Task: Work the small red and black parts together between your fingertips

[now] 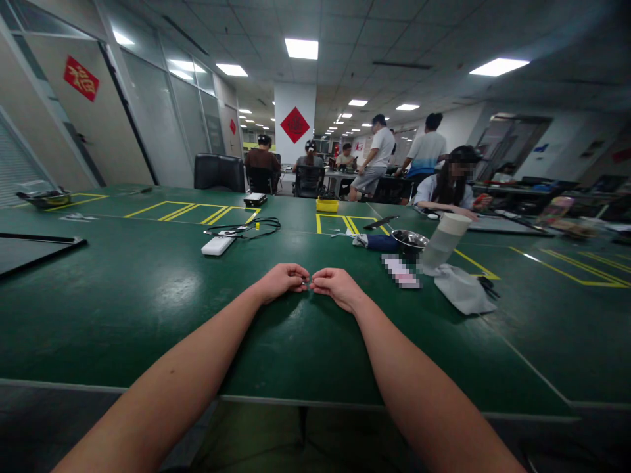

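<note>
My left hand (283, 281) and my right hand (338, 286) are held just above the green table (172, 315), fingertips nearly meeting. The left thumb and fingers are pinched together, with a tiny shiny spot showing at their tips, too small to name. On the right, the fingers are also closed in a pinch; whatever is between them, if anything, is hidden. A white power bank (218, 244) with a black cable (256, 227) lies beyond my left hand. A blurred-out phone-like slab (401, 271) lies to the right of my right hand.
At the right stand a translucent cup (446, 243) and a metal bowl (410, 242), near a white pouch (463, 290) and a dark blue rolled item (382, 243). A yellow box (327, 205) sits at the far edge. A person (451, 180) sits at the right.
</note>
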`<state>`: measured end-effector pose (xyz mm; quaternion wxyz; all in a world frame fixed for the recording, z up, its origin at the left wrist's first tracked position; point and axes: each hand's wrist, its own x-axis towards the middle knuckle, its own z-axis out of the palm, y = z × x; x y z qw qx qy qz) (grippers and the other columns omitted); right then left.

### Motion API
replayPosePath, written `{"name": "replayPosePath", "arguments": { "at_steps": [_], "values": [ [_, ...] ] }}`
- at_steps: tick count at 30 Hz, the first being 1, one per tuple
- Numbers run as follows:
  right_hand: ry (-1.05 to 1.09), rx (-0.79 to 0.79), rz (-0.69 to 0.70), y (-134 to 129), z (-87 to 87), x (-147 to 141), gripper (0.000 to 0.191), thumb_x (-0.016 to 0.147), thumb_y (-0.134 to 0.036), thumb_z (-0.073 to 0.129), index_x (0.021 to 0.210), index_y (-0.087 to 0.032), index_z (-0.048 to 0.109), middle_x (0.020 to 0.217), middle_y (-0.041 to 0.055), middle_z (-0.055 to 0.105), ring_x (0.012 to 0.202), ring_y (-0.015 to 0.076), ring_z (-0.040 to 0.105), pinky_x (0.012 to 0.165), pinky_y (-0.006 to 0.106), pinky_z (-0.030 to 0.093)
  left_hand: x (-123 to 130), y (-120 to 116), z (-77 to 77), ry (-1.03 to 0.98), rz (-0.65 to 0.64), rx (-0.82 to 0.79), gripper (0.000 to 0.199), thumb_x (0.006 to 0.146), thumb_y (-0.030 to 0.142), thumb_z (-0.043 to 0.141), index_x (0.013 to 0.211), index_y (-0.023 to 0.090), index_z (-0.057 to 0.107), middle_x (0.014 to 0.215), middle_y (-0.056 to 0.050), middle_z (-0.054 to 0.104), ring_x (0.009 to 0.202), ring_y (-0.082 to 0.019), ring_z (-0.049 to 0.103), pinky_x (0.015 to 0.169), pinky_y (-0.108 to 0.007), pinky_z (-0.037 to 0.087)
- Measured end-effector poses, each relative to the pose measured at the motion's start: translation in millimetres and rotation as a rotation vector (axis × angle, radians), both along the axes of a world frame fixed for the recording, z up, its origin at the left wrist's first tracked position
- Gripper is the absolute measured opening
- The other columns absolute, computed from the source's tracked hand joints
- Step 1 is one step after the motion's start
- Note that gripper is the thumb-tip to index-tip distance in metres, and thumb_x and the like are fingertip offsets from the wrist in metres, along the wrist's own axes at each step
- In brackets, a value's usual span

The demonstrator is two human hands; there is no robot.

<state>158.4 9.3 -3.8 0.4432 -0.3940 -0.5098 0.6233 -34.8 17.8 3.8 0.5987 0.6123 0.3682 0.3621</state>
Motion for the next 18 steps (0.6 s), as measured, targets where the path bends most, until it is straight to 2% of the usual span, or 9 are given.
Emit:
{"name": "replayPosePath", "arguments": {
  "at_steps": [2,5,7,14,18],
  "values": [
    [0.018,-0.021,-0.003,0.9,0.6,-0.1,0.006,0.078,-0.017,0.066,0.078,-0.011,0.065,0.077,0.0094,0.070,0.071,0.0147,0.068,0.069,0.024,0.056,0.5,0.3,0.0,-0.021,0.016,-0.030,0.020,0.073,0.007,0.060,0.092,0.012,0.063,0.088,-0.007,0.069,0.068,-0.009,0.064,0.072,-0.024,0.052],
    [0.049,-0.070,-0.011,2.9,1.6,0.0,0.024,0.088,-0.030,0.054,0.080,-0.010,0.064,0.080,0.0125,0.070,0.074,0.0168,0.069,0.068,0.026,0.056,1.4,0.8,0.6,-0.048,0.035,-0.079,0.020,0.074,0.008,0.059,0.093,0.012,0.064,0.089,-0.008,0.069,0.072,-0.011,0.065,0.075,-0.026,0.052],
    [0.065,-0.094,-0.019,4.1,2.0,0.0,0.030,0.091,-0.032,0.048,0.080,-0.009,0.064,0.079,0.0136,0.069,0.075,0.0181,0.070,0.068,0.027,0.057,1.8,0.8,1.2,-0.060,0.029,-0.098,0.022,0.073,0.009,0.061,0.094,0.012,0.064,0.089,-0.008,0.069,0.074,-0.012,0.066,0.077,-0.027,0.052],
    [0.024,-0.097,-0.008,2.2,3.9,-0.4,0.013,0.084,-0.012,0.052,0.083,-0.009,0.065,0.083,0.0141,0.071,0.076,0.0173,0.070,0.071,0.026,0.056,0.0,1.3,-0.9,-0.033,-0.003,-0.052,0.028,0.071,0.009,0.063,0.098,0.011,0.064,0.086,-0.007,0.069,0.072,-0.011,0.065,0.076,-0.025,0.050],
    [0.018,-0.089,-0.008,0.6,5.0,-0.9,0.012,0.081,-0.009,0.053,0.082,-0.009,0.065,0.085,0.0143,0.071,0.076,0.0179,0.070,0.070,0.027,0.057,-1.7,1.6,-3.6,-0.022,-0.026,-0.008,0.030,0.070,0.011,0.065,0.100,0.011,0.063,0.083,-0.006,0.068,0.070,-0.011,0.064,0.074,-0.025,0.050]
  ]
}}
